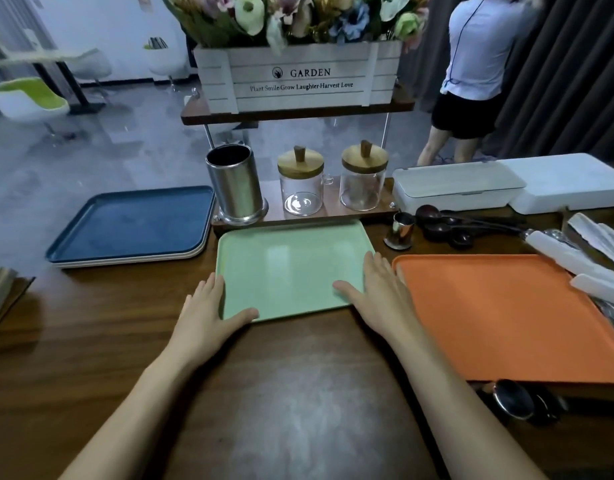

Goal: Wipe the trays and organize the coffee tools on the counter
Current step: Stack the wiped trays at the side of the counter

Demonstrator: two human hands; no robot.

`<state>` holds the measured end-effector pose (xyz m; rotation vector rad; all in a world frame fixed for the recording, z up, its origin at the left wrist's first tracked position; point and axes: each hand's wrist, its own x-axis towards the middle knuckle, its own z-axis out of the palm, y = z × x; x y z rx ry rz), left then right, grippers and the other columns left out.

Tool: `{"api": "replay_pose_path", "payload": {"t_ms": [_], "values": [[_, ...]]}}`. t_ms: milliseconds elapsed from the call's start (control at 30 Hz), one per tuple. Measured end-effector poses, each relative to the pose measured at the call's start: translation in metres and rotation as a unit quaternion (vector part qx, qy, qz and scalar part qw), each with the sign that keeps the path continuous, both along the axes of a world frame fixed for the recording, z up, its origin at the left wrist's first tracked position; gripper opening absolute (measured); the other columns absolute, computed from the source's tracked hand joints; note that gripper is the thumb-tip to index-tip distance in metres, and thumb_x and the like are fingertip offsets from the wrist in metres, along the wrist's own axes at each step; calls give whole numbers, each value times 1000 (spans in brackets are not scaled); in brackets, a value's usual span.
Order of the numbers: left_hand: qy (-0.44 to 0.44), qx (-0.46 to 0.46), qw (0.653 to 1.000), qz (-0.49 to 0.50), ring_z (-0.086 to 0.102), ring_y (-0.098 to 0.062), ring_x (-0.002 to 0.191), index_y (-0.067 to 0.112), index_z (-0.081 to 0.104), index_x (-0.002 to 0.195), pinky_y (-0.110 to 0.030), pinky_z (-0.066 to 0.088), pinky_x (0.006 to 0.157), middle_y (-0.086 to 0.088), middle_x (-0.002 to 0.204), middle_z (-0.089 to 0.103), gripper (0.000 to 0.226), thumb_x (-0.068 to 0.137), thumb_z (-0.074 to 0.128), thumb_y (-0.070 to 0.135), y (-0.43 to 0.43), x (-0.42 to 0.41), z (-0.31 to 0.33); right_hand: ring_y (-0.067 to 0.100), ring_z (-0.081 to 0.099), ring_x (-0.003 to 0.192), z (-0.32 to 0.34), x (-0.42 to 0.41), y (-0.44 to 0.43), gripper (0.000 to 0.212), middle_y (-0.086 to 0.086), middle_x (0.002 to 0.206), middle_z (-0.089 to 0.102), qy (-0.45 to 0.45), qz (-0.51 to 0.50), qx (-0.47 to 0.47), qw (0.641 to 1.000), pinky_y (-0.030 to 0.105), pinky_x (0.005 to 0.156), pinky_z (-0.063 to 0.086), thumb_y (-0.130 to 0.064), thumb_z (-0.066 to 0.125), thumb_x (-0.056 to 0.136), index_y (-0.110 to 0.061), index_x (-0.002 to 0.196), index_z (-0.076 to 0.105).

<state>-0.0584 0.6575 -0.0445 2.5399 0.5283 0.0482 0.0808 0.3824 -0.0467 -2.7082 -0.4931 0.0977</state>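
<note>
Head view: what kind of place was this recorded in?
Probably a café or lounge service counter: a green tray, blue tray and orange tray lie on the wooden counter, lidded glass jars and dark measuring spoons sit behind them, and a shell chair stands on the floor beyond.

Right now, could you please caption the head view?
Left hand and right hand rest on the green tray's near corners.

A pale green tray [291, 268] lies flat mid-tabletop [281, 393]. The left hand [208, 306] rests at its near left corner and the right hand [378, 292] at its near right corner, fingers [376, 263] straight along the sides, thumbs lying on the tray. An orange tray [499, 317] sits just beside it toward the right edge, and a blue tray [132, 223] tops a stack at the far left.
</note>
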Motion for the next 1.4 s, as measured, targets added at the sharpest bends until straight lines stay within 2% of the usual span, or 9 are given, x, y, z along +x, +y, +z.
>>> {"api": "replay_pose_path", "payload": {"t_ms": [167,300,467,567,700,867,1000,1133,1400], "values": [[-1,-17,999,-31,8,-22,156,25,16,162,-48,8,126,3,169,13,107,79,59,77,25,-28,-2,24,8,155,3,-33,5,94,13,168,10,31,12,23,999,40,125,10,-66,44,96,-7,160,11],[-3,-31,999,-37,4,-22,157,20,12,162,-43,5,126,3,169,9,105,83,65,65,33,-52,3,19,-1,156,3,-66,8,96,8,169,0,53,8,43,998,36,123,13,-68,46,94,-10,161,10],[7,-39,997,-72,1,-19,157,23,6,163,-40,4,127,3,170,4,107,84,62,67,52,-75,4,19,-4,156,1,-103,8,102,5,169,-6,53,-10,31,998,38,126,4,-80,40,88,-15,162,11],[-15,-9,995,-95,9,-19,156,20,11,162,-39,7,125,2,169,14,102,86,56,71,59,-93,4,27,-3,155,1,-128,8,106,-5,168,-8,89,-33,33,995,45,124,12,-86,42,81,-25,162,11],[-88,33,988,-121,43,-14,131,33,29,148,-36,28,111,16,136,46,84,81,55,76,58,-102,-2,24,-4,155,12,-138,9,114,-3,169,-9,97,-31,23,994,41,124,9,-85,52,76,-24,162,9],[-114,18,988,-105,45,-9,117,39,31,138,-38,28,113,17,120,48,89,69,71,77,53,-102,-1,18,-9,154,23,-138,12,123,-1,169,-9,115,-19,11,993,38,123,0,-80,63,72,-21,162,4],[-88,18,991,-98,35,-12,137,31,25,153,-29,16,118,10,145,43,107,68,63,84,51,-103,-3,24,-4,155,12,-136,7,125,-10,168,-5,118,-35,40,992,49,122,14,-87,65,62,-32,161,13],[-76,-25,995,-67,14,-8,153,30,13,163,-32,23,121,14,168,13,122,67,68,82,50,-109,-1,22,-1,155,12,-140,5,121,-10,168,-7,116,-26,75,990,48,121,17,-81,69,65,-35,161,11],[-81,-40,996,3,5,0,153,40,8,161,-32,19,121,23,166,0,120,67,73,76,71,-144,10,23,-2,156,24,-139,37,120,-7,168,-9,95,45,86,991,44,121,18,-80,69,66,-34,161,12]]}}
